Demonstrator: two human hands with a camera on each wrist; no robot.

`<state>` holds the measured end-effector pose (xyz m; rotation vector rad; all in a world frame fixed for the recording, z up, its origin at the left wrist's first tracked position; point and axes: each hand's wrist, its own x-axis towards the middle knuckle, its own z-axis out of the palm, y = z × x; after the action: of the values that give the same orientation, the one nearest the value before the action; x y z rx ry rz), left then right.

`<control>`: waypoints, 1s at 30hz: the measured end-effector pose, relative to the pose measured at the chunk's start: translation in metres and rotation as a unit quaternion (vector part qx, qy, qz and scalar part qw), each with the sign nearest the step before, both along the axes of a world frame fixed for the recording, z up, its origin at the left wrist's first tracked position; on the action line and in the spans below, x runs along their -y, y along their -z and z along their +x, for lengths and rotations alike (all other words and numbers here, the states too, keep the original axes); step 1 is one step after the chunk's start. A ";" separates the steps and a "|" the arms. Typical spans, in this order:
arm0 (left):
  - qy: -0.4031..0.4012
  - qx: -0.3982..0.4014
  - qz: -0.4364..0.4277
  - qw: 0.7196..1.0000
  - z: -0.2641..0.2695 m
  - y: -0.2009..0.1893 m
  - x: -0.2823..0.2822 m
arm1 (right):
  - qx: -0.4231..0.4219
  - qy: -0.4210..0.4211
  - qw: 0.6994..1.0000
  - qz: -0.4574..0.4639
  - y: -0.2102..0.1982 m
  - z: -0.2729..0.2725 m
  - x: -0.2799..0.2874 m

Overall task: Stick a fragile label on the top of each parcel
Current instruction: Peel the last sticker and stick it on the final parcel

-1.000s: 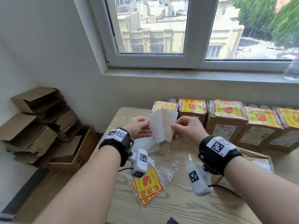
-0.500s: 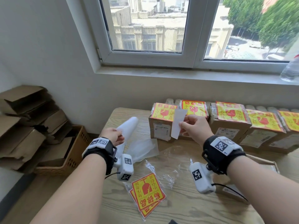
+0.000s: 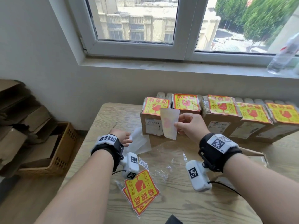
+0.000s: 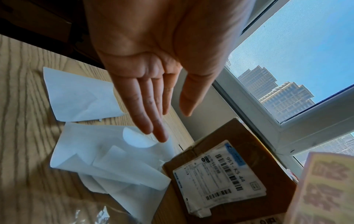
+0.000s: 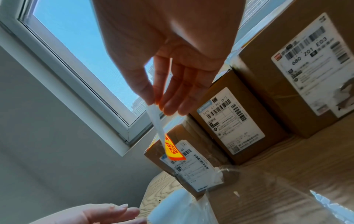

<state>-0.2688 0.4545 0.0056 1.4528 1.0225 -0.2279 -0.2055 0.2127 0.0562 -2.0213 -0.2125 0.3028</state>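
Note:
Several brown parcels [image 3: 220, 125] stand in a row at the table's far edge, each with a yellow-and-red fragile label on top. My right hand [image 3: 177, 126] pinches a peeled label [image 3: 169, 124] by one edge in front of the leftmost parcel [image 3: 152, 126], its white back towards me. In the right wrist view the label [image 5: 173, 151] hangs edge-on from thumb and fingers [image 5: 158, 106]. My left hand [image 3: 127, 139] is open with straight fingers [image 4: 153, 118] just above the white backing papers [image 4: 107, 156] on the table. A bag of spare labels [image 3: 140, 191] lies near me.
A crumpled clear plastic wrap [image 3: 163, 160] lies mid-table. A flat brown package [image 3: 252, 155] lies partly under my right forearm. A wicker basket [image 3: 63, 152] with flattened cardboard stands left of the table. A plastic bottle [image 3: 284, 55] rests on the window sill.
The two hands were peeling the label together. My left hand then carried the backing down to the pile, let it go and opened. My right hand keeps the peeled label.

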 end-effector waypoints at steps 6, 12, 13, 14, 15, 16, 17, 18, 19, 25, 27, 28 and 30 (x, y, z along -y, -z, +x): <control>0.034 0.006 0.022 0.999 0.000 -0.028 0.018 | 0.012 0.006 1.000 0.017 -0.012 -0.002 0.018; 0.125 0.078 0.049 0.988 0.008 -0.077 0.064 | 0.040 -0.009 0.999 0.032 -0.029 -0.010 0.041; 0.128 0.094 0.047 0.986 0.009 -0.085 0.075 | 0.047 -0.010 0.998 0.032 -0.031 -0.011 0.046; 0.130 0.108 0.047 0.984 0.010 -0.092 0.086 | 0.059 -0.012 0.998 0.026 -0.033 -0.012 0.050; 0.133 0.116 0.048 0.983 0.010 -0.098 0.096 | 0.072 -0.016 0.997 0.016 -0.035 -0.013 0.055; 0.136 0.119 0.051 0.982 0.011 -0.104 0.106 | 0.085 -0.021 0.996 0.006 -0.036 -0.014 0.059; 0.140 0.116 0.055 0.982 0.010 -0.109 0.115 | 0.096 -0.027 0.995 -0.001 -0.038 -0.015 0.063; 0.142 0.115 0.059 0.981 0.010 -0.113 0.122 | 0.105 -0.031 0.994 -0.006 -0.040 -0.017 0.067; 0.143 0.113 0.061 0.981 0.010 -0.116 0.129 | 0.111 -0.035 0.993 -0.012 -0.041 -0.019 0.071; 0.159 0.089 0.037 0.983 0.002 -0.124 0.157 | 0.137 -0.048 0.988 -0.051 -0.046 -0.038 0.097; 0.162 0.087 0.032 0.982 -0.002 -0.124 0.164 | 0.143 -0.050 0.987 -0.055 -0.047 -0.042 0.106; 0.159 0.090 0.037 0.983 -0.003 -0.123 0.168 | 0.143 -0.048 0.987 -0.054 -0.048 -0.044 0.111; 0.143 0.103 0.056 0.983 -0.005 -0.122 0.176 | 0.152 -0.044 0.986 -0.059 -0.051 -0.048 0.121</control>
<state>-0.2737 0.2787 0.1275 1.6883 0.6666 -0.2231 -0.2534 0.0914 0.1071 -2.1750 -0.4861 0.0597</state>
